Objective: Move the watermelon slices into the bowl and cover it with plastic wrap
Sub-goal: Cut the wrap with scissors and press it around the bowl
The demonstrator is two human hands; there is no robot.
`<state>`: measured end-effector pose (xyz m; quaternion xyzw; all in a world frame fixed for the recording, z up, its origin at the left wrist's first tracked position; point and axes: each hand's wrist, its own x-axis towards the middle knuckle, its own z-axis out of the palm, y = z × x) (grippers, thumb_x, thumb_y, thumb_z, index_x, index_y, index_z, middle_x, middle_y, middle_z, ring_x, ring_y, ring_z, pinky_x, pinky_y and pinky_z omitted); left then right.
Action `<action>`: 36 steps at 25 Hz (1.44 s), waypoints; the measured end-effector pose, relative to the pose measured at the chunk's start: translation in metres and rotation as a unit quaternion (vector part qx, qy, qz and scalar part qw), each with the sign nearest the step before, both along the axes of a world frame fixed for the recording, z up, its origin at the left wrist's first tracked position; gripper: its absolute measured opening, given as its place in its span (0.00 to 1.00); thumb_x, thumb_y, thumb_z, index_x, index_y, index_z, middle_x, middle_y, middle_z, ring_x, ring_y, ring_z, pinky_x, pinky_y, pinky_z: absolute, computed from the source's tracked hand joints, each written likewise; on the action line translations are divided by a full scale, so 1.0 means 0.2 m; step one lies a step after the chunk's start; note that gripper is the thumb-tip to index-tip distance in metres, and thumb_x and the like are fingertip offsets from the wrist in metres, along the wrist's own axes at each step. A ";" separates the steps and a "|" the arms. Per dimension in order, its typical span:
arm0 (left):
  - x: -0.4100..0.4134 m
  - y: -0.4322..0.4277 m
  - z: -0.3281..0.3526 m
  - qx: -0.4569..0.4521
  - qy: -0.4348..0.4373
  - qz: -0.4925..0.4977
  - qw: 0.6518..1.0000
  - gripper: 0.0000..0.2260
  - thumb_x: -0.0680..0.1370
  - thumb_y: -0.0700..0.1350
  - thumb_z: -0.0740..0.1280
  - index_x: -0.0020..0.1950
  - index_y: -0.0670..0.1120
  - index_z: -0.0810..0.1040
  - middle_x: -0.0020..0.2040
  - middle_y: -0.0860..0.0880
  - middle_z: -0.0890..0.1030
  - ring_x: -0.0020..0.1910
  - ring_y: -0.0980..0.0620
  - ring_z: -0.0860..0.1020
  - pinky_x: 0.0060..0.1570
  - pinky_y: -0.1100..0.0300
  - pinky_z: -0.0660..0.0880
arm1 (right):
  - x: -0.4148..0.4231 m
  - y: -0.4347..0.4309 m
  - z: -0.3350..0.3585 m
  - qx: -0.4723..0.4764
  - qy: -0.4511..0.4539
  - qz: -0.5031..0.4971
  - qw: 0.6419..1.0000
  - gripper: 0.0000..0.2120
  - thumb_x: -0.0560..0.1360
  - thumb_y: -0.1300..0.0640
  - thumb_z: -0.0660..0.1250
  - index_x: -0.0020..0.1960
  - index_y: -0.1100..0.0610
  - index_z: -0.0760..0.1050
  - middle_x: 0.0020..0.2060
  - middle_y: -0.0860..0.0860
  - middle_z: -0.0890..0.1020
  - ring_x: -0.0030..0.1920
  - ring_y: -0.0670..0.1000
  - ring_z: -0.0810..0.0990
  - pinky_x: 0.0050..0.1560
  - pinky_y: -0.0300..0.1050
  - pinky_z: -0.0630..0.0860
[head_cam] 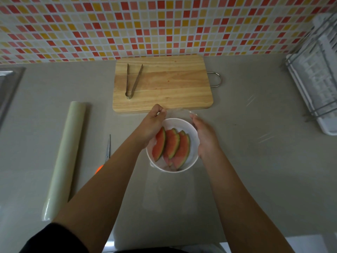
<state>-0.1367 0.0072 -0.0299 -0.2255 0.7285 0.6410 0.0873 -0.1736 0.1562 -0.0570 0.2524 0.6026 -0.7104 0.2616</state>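
A white bowl (192,157) stands on the grey counter and holds three watermelon slices (172,145) leaning side by side. A clear sheet of plastic wrap (179,111) stretches over the bowl's far rim, faint and hard to trace. My left hand (154,123) is above the bowl's left far edge, fingers pinched on the wrap's far edge. On the bowl's right side, my right hand (205,136) has its fingers curled on the wrap there. The roll of plastic wrap (67,154) lies on the counter at the left.
Behind the bowl lies a wooden cutting board (173,83) with metal tongs (133,80) on it. Scissors (107,150) rest between the roll and my left arm. There is a dish rack (317,73) at the far right and a sink edge (9,84) at the far left.
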 end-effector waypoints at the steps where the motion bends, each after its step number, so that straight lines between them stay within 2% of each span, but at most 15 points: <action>1: 0.00 0.00 -0.01 -0.002 0.002 0.004 1.000 0.11 0.82 0.49 0.55 0.41 0.50 0.65 0.35 0.51 0.68 0.35 0.54 0.67 0.36 0.59 0.65 | 0.00 0.00 -0.01 0.022 0.008 -0.001 1.000 0.12 0.72 0.50 0.67 0.47 0.59 0.80 0.45 0.57 0.82 0.46 0.56 0.81 0.52 0.51 0.77; 3: 0.01 0.01 -0.02 0.002 0.005 0.017 1.000 0.11 0.82 0.49 0.55 0.40 0.51 0.65 0.34 0.52 0.68 0.33 0.55 0.67 0.34 0.61 0.66 | 0.00 0.00 -0.02 0.047 0.015 -0.007 0.999 0.14 0.72 0.51 0.68 0.52 0.59 0.80 0.50 0.57 0.83 0.51 0.55 0.81 0.55 0.52 0.77; 5: 0.01 0.01 -0.03 0.010 0.001 0.037 0.999 0.12 0.82 0.49 0.57 0.38 0.51 0.66 0.33 0.52 0.68 0.31 0.56 0.67 0.31 0.63 0.67 | -0.01 0.00 -0.03 0.044 0.009 -0.025 0.999 0.13 0.72 0.54 0.69 0.53 0.59 0.81 0.50 0.56 0.83 0.52 0.56 0.82 0.55 0.50 0.78; 8: 0.00 0.01 -0.04 0.026 -0.020 0.082 0.996 0.11 0.79 0.44 0.60 0.36 0.49 0.68 0.34 0.50 0.71 0.35 0.53 0.70 0.37 0.59 0.68 | -0.02 0.00 -0.04 0.026 -0.003 -0.052 0.998 0.10 0.70 0.64 0.67 0.49 0.57 0.81 0.50 0.56 0.83 0.49 0.54 0.83 0.50 0.45 0.80; 10: 0.00 0.00 -0.05 0.028 -0.040 0.102 0.994 0.10 0.77 0.42 0.62 0.35 0.48 0.70 0.35 0.49 0.73 0.36 0.50 0.72 0.40 0.56 0.69 | -0.02 0.00 -0.04 0.044 -0.001 -0.047 0.998 0.16 0.69 0.69 0.61 0.46 0.52 0.80 0.51 0.54 0.82 0.48 0.53 0.82 0.46 0.42 0.79; 13: 0.00 0.00 -0.04 0.034 -0.063 0.108 0.992 0.06 0.75 0.41 0.62 0.38 0.47 0.72 0.37 0.47 0.76 0.38 0.48 0.74 0.40 0.55 0.72 | -0.02 0.01 -0.03 0.046 0.005 -0.022 0.999 0.21 0.68 0.71 0.55 0.44 0.50 0.79 0.56 0.58 0.80 0.55 0.57 0.80 0.60 0.52 0.76; 15: -0.01 0.01 -0.03 0.049 -0.061 0.115 0.990 0.05 0.75 0.39 0.61 0.43 0.48 0.73 0.40 0.46 0.76 0.39 0.49 0.75 0.40 0.56 0.73 | -0.02 0.00 -0.03 0.053 0.006 -0.009 0.999 0.22 0.67 0.71 0.53 0.42 0.49 0.79 0.55 0.60 0.81 0.56 0.59 0.79 0.62 0.54 0.74; 19: -0.03 0.02 0.00 0.107 -0.048 0.114 0.987 0.13 0.75 0.34 0.58 0.50 0.50 0.75 0.41 0.45 0.77 0.34 0.50 0.76 0.29 0.65 0.74 | -0.03 0.00 -0.03 0.084 0.013 -0.006 0.996 0.24 0.66 0.71 0.53 0.41 0.47 0.79 0.54 0.59 0.81 0.55 0.59 0.80 0.61 0.54 0.75; 24: -0.03 -0.01 0.01 0.181 -0.067 0.147 0.970 0.21 0.72 0.27 0.54 0.55 0.46 0.78 0.49 0.43 0.76 0.40 0.48 0.76 0.39 0.58 0.75 | -0.05 -0.02 -0.01 0.082 -0.006 -0.025 0.996 0.25 0.69 0.72 0.50 0.48 0.48 0.76 0.52 0.58 0.79 0.51 0.57 0.79 0.55 0.50 0.76; 26: -0.03 -0.01 0.01 0.207 -0.067 0.154 0.964 0.22 0.72 0.26 0.53 0.55 0.44 0.78 0.51 0.43 0.75 0.39 0.49 0.76 0.37 0.60 0.75 | -0.06 -0.02 -0.02 0.064 -0.016 -0.034 0.997 0.25 0.71 0.72 0.49 0.54 0.51 0.75 0.45 0.56 0.78 0.48 0.56 0.78 0.50 0.48 0.76; 29: -0.03 0.00 0.02 0.230 -0.068 0.163 0.957 0.22 0.72 0.25 0.52 0.52 0.43 0.80 0.48 0.45 0.76 0.38 0.50 0.76 0.32 0.64 0.77 | -0.06 -0.02 -0.01 0.050 -0.049 -0.035 0.997 0.20 0.74 0.69 0.53 0.59 0.57 0.76 0.39 0.55 0.76 0.48 0.54 0.77 0.57 0.53 0.75; 31: -0.02 0.00 0.03 0.225 -0.076 0.180 0.955 0.21 0.72 0.25 0.53 0.49 0.41 0.81 0.44 0.46 0.77 0.37 0.51 0.77 0.30 0.66 0.77 | -0.04 -0.04 -0.01 0.016 -0.089 -0.072 0.993 0.10 0.73 0.63 0.59 0.47 0.58 0.79 0.40 0.56 0.78 0.43 0.56 0.79 0.53 0.50 0.75; 33: -0.02 0.00 0.03 0.241 -0.103 0.192 0.946 0.17 0.72 0.27 0.56 0.47 0.40 0.81 0.41 0.46 0.78 0.35 0.50 0.78 0.28 0.66 0.77 | -0.04 -0.04 0.00 0.019 -0.087 -0.084 0.992 0.07 0.71 0.61 0.62 0.37 0.57 0.77 0.38 0.55 0.79 0.38 0.56 0.77 0.48 0.49 0.75; 35: -0.01 0.00 0.04 0.284 -0.147 0.186 0.929 0.07 0.73 0.34 0.64 0.38 0.42 0.79 0.35 0.46 0.76 0.30 0.49 0.77 0.28 0.63 0.77 | -0.04 -0.03 0.01 0.052 -0.062 -0.048 0.996 0.08 0.73 0.62 0.61 0.40 0.56 0.79 0.44 0.57 0.82 0.43 0.55 0.78 0.52 0.50 0.76; 36: 0.00 0.00 0.04 0.288 -0.158 0.186 0.926 0.06 0.72 0.37 0.68 0.35 0.43 0.76 0.31 0.47 0.75 0.26 0.49 0.76 0.28 0.62 0.76 | -0.03 -0.03 0.01 0.080 -0.045 -0.030 0.995 0.10 0.74 0.63 0.60 0.45 0.57 0.80 0.49 0.58 0.81 0.46 0.54 0.77 0.53 0.48 0.76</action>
